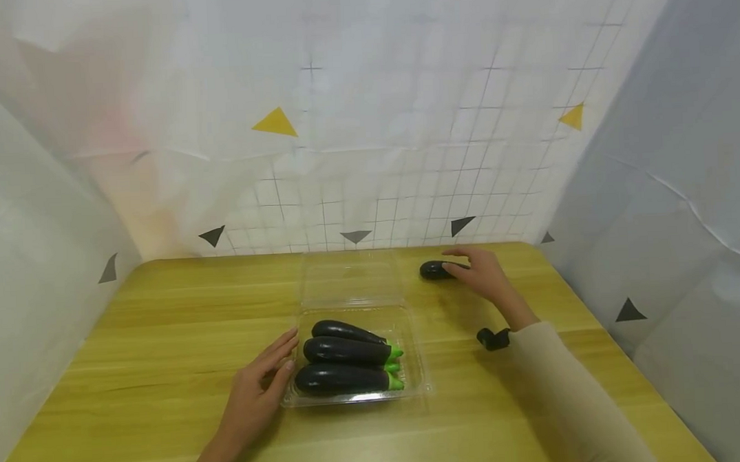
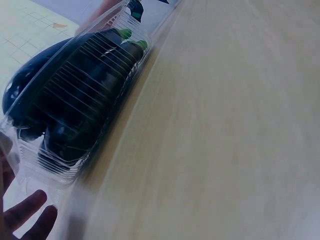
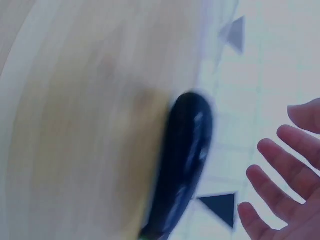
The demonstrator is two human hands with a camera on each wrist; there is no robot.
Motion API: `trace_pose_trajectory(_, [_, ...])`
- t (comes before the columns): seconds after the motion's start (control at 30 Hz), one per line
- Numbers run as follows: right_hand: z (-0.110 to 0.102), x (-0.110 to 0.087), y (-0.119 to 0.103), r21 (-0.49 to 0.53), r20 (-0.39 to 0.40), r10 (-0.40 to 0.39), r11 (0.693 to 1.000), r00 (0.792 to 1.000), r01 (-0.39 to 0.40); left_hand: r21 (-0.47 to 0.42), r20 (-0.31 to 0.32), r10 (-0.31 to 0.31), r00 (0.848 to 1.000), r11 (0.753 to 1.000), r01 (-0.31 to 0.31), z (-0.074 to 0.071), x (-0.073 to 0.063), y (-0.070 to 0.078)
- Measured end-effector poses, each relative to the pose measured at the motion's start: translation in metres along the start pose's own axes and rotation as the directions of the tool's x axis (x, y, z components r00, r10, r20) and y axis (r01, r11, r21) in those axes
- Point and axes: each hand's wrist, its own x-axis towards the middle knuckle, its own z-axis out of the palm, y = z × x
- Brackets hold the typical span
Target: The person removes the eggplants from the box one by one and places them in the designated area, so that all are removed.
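A clear plastic clamshell container [image 1: 421,366] lies with its lid [image 1: 350,277] folded back, several dark eggplants [image 1: 345,378] inside with green stems toward the right. My left hand [image 1: 259,384] is at the container's left wall, fingertips right at its rim, fingers loosely extended. In the left wrist view its fingers [image 2: 27,207] show beside the container's end. At the back right, a single eggplant [image 1: 434,270] lies on the table. My right hand [image 1: 478,273] reaches over its right part, hiding its stem end. The right wrist view shows that hand [image 3: 287,195] with fingers spread, apart from the eggplant [image 3: 182,160].
The wooden table [image 1: 183,349] is enclosed by pale sheet walls [image 1: 363,73] with grid lines and triangle marks. A small black device [image 1: 492,339] sits at the right wrist. The lid reaches almost to the table's back edge.
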Motion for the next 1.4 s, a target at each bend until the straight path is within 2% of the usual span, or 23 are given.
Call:
trace_pose_trajectory(0.3, [-0.003, -0.005, -0.059, 0.128, -0.037, -0.074, 0.989, 0.997, 0.078, -0.014, 0.001, 0.013, 1.000, 1.000, -0.013, 0.000, -0.001, 0.002])
trace_pose_trajectory(0.43, [-0.002, -0.010, -0.078, 0.157, -0.054, -0.101, 0.982, 0.993, 0.108, -0.015, 0.004, 0.017, 1.000, 1.000, -0.017, 0.000, -0.001, 0.001])
trace_pose_trajectory(0.67, [0.004, -0.017, -0.105, 0.154, -0.044, -0.192, 0.968, 0.980, 0.197, 0.005, 0.004, 0.020, 1.000, 1.000, -0.020, 0.000, 0.000, 0.004])
trace_pose_trajectory(1.03, [0.012, -0.031, -0.139, 0.177, 0.024, -0.316, 0.935, 0.949, 0.307, 0.003, 0.008, 0.011, 1.000, 1.000, -0.011, 0.000, 0.000, 0.003])
trace_pose_trajectory(1.23, [0.020, -0.036, -0.148, 0.193, 0.073, -0.365, 0.918, 0.928, 0.346, -0.016, 0.018, -0.022, 1.000, 1.000, 0.023, -0.001, 0.000, 0.006])
trace_pose_trajectory(1.4, [0.024, -0.040, -0.154, 0.200, 0.092, -0.385, 0.911, 0.919, 0.361, -0.023, 0.020, -0.023, 1.000, 0.999, 0.023, -0.001, 0.000, 0.007])
